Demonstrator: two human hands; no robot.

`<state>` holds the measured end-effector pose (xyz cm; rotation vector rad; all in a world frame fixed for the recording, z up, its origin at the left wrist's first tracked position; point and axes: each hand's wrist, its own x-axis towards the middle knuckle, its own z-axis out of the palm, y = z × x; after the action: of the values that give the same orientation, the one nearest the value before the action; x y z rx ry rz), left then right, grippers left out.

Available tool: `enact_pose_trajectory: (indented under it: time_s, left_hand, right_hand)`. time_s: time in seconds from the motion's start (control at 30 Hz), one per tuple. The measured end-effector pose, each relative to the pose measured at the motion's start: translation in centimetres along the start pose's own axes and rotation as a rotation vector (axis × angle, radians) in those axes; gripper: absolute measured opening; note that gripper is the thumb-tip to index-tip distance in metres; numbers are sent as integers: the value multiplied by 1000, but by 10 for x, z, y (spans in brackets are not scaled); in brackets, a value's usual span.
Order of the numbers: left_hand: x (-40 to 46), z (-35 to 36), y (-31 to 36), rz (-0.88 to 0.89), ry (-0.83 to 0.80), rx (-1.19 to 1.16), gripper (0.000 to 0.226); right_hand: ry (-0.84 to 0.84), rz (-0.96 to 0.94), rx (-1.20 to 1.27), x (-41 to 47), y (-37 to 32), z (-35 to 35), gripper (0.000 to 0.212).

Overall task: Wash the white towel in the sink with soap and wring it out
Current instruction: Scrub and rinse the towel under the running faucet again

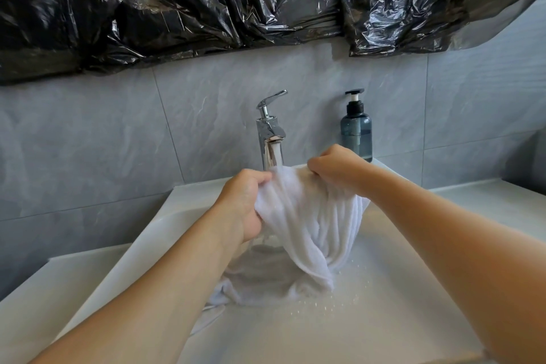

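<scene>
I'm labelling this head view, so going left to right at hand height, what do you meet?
Left hand gripping the white towel → chrome faucet with water running → right hand gripping the towel → dark soap pump bottle standing by the wall.

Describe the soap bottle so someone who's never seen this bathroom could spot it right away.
Start at the chrome faucet standing at the back of the white sink. Just to its right, against the grey tiled wall, stands the soap bottle, partly behind the right hand. It is the only bottle there: translucent dark blue with a black pump top.
</scene>
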<state>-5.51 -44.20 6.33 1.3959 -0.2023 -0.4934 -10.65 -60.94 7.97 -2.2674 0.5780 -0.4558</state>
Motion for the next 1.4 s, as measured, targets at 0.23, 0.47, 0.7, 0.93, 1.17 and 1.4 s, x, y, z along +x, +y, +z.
enact_pose_trajectory:
  time_s: [0.23, 0.47, 0.7, 0.93, 1.17, 1.4]
  left_hand:
    - [-2, -8, 8, -75, -105, 188, 18]
    - [-3, -10, 9, -151, -105, 333, 14]
    - [1, -17, 18, -21, 145, 143, 27]
    - [13, -25, 19, 140, 330, 120, 12]
    - [-5, -12, 10, 110, -12, 682, 25]
    - [1, -21, 23, 40, 120, 426, 17]
  right_hand:
    - [-69, -73, -37, -3, -2, 4, 21]
    - [-164, -155, 0, 0, -2, 10, 20]
    - [-430, 8, -42, 1, 4, 10, 47]
    - [-480, -163, -169, -4, 1, 13, 14]
    - [-352, -222, 9, 2, 0, 19, 18]
    - [-417, -123, 51, -8, -3, 17, 31]
